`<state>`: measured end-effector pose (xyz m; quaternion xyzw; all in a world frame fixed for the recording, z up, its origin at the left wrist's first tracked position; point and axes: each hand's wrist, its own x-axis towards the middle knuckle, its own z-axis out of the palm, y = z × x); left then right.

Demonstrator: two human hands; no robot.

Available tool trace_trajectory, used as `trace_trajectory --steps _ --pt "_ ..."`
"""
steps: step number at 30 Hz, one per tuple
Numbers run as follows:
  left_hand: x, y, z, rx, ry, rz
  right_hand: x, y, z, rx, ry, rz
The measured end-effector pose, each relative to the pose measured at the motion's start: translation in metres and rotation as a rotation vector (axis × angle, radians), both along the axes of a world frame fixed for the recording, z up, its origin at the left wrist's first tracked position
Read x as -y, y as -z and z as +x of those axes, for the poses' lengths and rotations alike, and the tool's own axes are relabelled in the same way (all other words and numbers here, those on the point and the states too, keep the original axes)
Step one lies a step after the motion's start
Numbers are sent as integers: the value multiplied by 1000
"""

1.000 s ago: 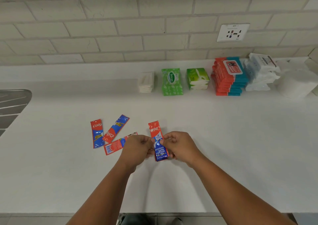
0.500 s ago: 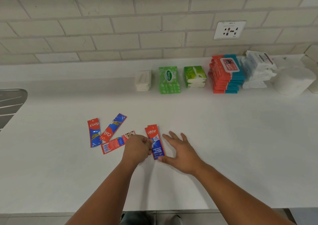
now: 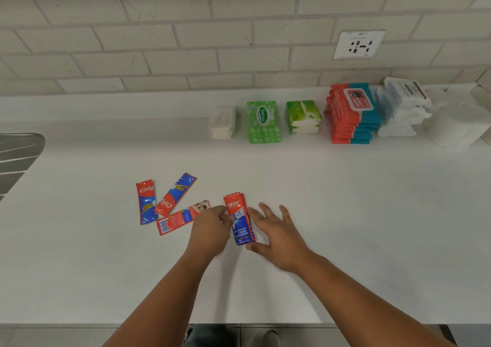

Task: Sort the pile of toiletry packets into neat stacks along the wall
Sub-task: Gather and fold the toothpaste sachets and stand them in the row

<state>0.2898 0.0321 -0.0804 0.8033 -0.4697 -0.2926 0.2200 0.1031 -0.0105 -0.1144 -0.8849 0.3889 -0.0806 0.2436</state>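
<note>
Sachets (image 3: pixel 240 224): L hand (image 3: pixel 211 229) pinches; R hand (image 3: pixel 279 236) splayed.

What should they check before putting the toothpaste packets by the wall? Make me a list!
1. Ends of the toothpaste stack even: top looks slightly fanned, not ok.
2. All packets gathered: three loose sachets lie to its left, not ok.
3. Grip ready: left hand pinches the stack, right hand lies open beside it, not ok.
4. Room by the wall: bare counter left of the white tissue stack, ok.
5. Way there free: nothing lies in between, ok.
</note>
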Motion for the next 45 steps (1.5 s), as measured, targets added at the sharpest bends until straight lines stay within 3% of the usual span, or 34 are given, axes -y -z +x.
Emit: trace_trajectory --steps 9,14,19,22,31,40,45 --pt "-9 -3 -9 10 66 -49 -1 0 0 55 -8 53" --pt "-31 8 -5 162 332 -101 5 -3 -6 53 -59 63" --pt "-40 17 -13 368 410 -197 8 -3 -7 -22 -93 32" --pt "-38 26 -18 414 364 -292 9 -2 -5 -47 -98 6" --pt "-12 28 -5 482 300 -309 38 -7 18 -48 -86 31" --pt "49 24 39 707 325 -70 85 -10 73 24 -106 93" --pt "84 25 78 732 362 0 109 -9 114 20 -91 124"
